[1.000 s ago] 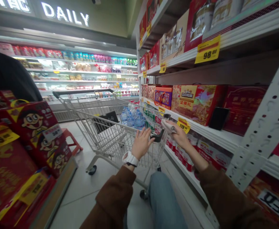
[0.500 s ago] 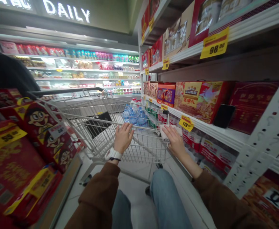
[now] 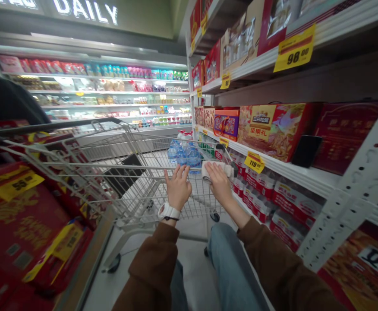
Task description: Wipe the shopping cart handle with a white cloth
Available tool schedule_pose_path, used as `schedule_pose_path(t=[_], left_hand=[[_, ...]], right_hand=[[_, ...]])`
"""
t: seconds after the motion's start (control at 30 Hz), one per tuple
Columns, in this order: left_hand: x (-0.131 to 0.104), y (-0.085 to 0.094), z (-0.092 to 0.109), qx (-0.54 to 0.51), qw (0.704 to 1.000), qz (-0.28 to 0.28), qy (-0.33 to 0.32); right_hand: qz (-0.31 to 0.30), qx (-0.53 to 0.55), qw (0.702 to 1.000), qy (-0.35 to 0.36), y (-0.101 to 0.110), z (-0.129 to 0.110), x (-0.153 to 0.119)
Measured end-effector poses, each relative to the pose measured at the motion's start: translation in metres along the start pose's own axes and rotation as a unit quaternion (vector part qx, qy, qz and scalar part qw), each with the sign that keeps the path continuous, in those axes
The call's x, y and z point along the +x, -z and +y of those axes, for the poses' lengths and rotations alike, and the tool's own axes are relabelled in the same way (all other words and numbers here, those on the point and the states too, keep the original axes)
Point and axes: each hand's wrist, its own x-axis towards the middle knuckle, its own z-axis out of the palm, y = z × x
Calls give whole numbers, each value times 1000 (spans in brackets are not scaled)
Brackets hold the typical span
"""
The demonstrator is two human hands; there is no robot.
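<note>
A wire shopping cart (image 3: 137, 168) stands in front of me across the aisle. My left hand (image 3: 177, 188) rests on its near top rail, fingers stretched out and apart; a white watch and a dark band are on that wrist. To the right, my right hand (image 3: 219, 182) presses a folded white cloth (image 3: 227, 168) onto the same rail near the cart's corner. The fingers lie over the cloth, and the rail beneath is partly covered. Inside the cart's frame a black panel (image 3: 124, 172) shows through the wires.
Shelves at right hold gift boxes (image 3: 269, 129), a dark phone (image 3: 306, 150) and packed bottles (image 3: 260, 196). Red boxes (image 3: 23, 224) are stacked at left. Blue water bottles (image 3: 184, 153) stand beyond the cart, before a chilled display (image 3: 111, 93). A person's dark sleeve (image 3: 11, 97) shows at far left.
My right hand and the cloth have moved left along the rail, closer to my left hand. The cart has swung and shifted left, its handle overlapping the red boxes more.
</note>
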Motion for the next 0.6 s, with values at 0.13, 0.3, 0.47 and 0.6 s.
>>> schedule_pose_path(t=[0.13, 0.3, 0.47, 0.6], left_hand=[[-7, 2, 5, -5, 1000, -1, 6], [-8, 4, 16, -17, 1000, -6, 8], [-8, 2, 23, -25, 1000, -3, 3], [-9, 4, 18, -21, 1000, -11, -17]], right_hand=[[-8, -6, 1000, 28, 24, 31, -12], [10, 6, 1000, -14, 24, 44, -23], [28, 50, 998, -26, -3, 7, -5], [-11, 53, 999, 3, 6, 16, 1]])
